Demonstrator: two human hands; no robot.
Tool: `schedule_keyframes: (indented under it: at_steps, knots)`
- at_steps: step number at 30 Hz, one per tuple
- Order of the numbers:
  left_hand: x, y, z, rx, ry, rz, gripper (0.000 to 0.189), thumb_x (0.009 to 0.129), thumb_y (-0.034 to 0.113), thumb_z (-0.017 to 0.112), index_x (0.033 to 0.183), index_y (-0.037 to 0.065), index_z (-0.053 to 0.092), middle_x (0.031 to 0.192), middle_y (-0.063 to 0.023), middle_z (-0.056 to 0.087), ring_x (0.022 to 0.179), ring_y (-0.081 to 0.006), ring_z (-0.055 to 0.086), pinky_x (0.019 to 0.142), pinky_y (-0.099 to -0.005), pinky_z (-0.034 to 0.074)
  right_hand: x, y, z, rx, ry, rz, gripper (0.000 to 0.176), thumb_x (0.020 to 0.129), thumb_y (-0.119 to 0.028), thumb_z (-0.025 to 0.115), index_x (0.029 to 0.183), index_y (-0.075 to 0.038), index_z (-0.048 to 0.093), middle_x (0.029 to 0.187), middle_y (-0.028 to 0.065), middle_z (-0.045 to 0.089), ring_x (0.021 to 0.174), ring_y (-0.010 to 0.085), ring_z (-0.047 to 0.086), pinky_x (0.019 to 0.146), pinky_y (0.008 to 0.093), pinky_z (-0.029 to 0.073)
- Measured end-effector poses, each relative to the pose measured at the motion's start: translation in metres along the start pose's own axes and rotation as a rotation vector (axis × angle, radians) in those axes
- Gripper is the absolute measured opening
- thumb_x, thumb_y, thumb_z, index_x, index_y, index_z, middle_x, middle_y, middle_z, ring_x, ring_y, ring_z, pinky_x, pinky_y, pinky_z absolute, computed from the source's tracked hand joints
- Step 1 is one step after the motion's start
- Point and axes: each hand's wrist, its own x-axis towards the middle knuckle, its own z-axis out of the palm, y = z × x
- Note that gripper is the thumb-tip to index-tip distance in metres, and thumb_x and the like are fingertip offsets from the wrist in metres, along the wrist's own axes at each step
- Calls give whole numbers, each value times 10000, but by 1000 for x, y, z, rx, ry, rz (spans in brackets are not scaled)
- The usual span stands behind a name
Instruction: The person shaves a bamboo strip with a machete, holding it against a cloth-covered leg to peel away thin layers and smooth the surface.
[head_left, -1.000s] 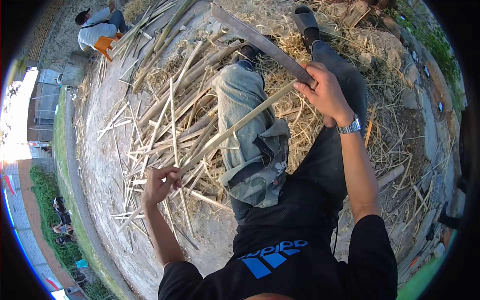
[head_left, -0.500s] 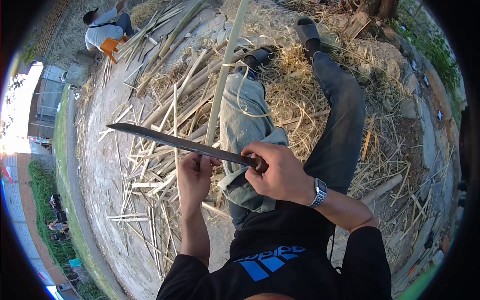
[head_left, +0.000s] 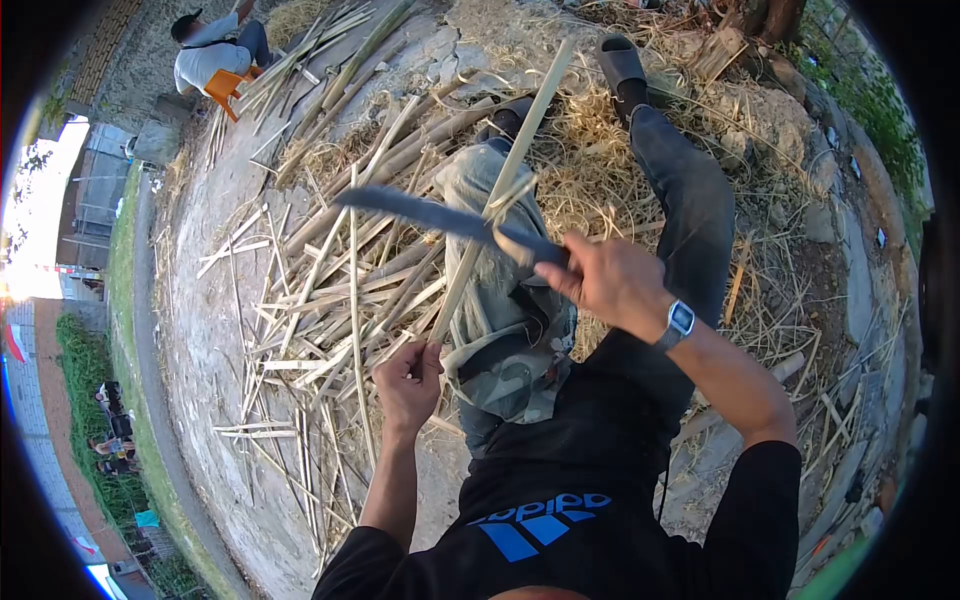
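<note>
My right hand (head_left: pixel 622 288) is closed around the handle of a long machete (head_left: pixel 415 211), its dark blade pointing left and slightly blurred. The blade crosses a pale bamboo strip (head_left: pixel 540 105) that slants over my thigh. Where they meet, a light shaving (head_left: pixel 512 196) stands out from the strip. Lower down, my left hand (head_left: pixel 408 388) pinches the near end of this strip between thumb and fingers. A worn grey-green cloth (head_left: pixel 490 365) covers my thigh beneath it.
Many split bamboo pieces (head_left: pixel 330 300) lie heaped on the ground to the left. Curly shavings (head_left: pixel 590 190) pile between my legs. At upper left, another person (head_left: pixel 205 62) sits on an orange chair (head_left: pixel 228 88). A tree stump (head_left: pixel 715 52) stands at upper right.
My right hand has moved the machete forward and right, away from my left hand, onto the strip. My left hand has left the blade and now grips the strip, which leans further right.
</note>
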Motion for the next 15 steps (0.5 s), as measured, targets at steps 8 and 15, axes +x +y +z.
schedule_keyframes:
  at_steps: [8,15]
  knots:
    - [-2,-8,-1,47,35,47,155,975,104,723,904,-33,718,604,-55,677,518,-65,608,496,-232,452,8,-7,14,168,-12,-59,547,1016,-573,589,880,-49,674,599,155,644,558,379,657,520,492,495]
    - [-30,-17,-13,129,16,42,146,972,95,710,876,-13,690,610,-67,686,515,-82,624,486,-248,444,54,32,-9,163,108,152,651,1021,-635,528,861,-24,685,611,172,643,585,363,681,523,475,517]
